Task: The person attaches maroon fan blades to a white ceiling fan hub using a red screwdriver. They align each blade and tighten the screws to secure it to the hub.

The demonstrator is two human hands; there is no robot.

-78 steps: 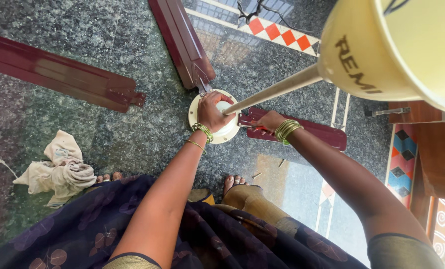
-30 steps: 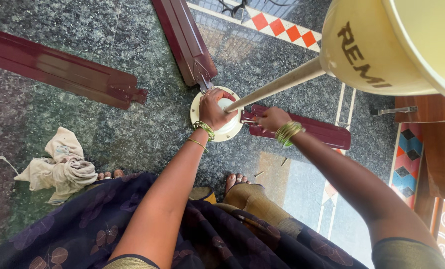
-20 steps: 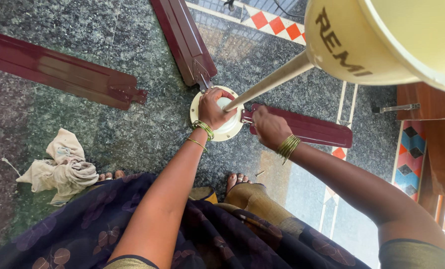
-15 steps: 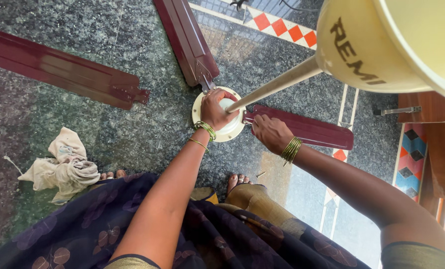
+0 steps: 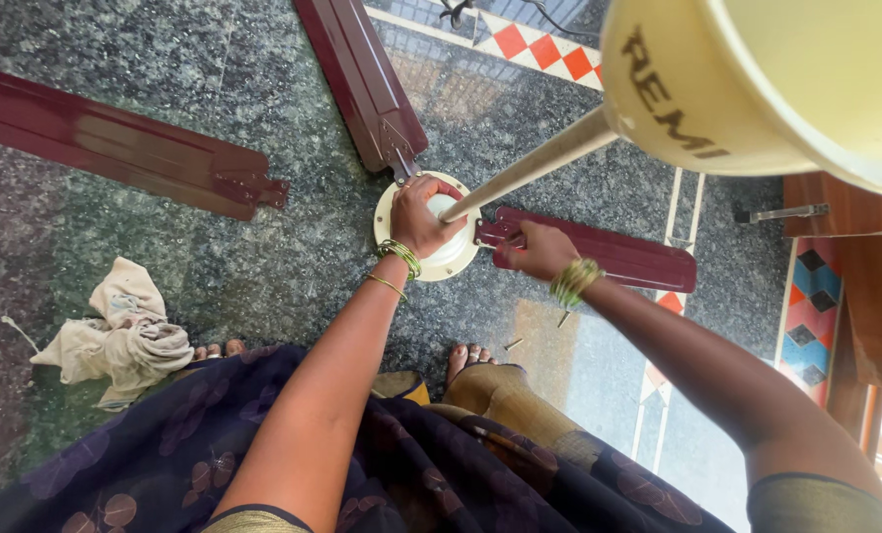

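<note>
Under the left hand [image 5: 419,215] lies the fan motor [image 5: 439,259]; right hand [image 5: 536,251] just beside.

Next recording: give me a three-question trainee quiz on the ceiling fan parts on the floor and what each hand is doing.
1. True or false: the left hand rests on the round cream fan motor hub.
2. What does the right hand grip? A) crumpled white rag B) dark red fan blade C) cream downrod
3. Fill in: the crumpled white rag lies on the ____ stone floor.

Key: 1 true; 2 B, the dark red fan blade beside the hub; 3 speckled green-grey.
</note>
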